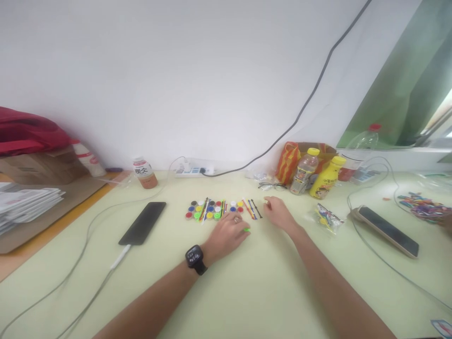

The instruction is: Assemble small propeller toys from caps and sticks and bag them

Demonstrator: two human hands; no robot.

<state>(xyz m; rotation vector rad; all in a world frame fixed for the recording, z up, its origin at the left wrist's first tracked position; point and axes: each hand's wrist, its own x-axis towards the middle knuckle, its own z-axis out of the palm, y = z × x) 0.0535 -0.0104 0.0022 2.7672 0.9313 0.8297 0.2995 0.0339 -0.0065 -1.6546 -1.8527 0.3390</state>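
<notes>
Pinching a bright green piece at the fingertips, the left hand bends low over the desk, its fingers almost together, just in front of the rows of coloured discs. Beside the black strip, the right hand has its fingers curled loosely inward; whether they hold anything cannot be told. A clear packet lies farther right, in front of the yellow bottle

Left hand: green piece in its fingers
Right hand: beside a dark strip
Round pieces: grouped on the desk
</notes>
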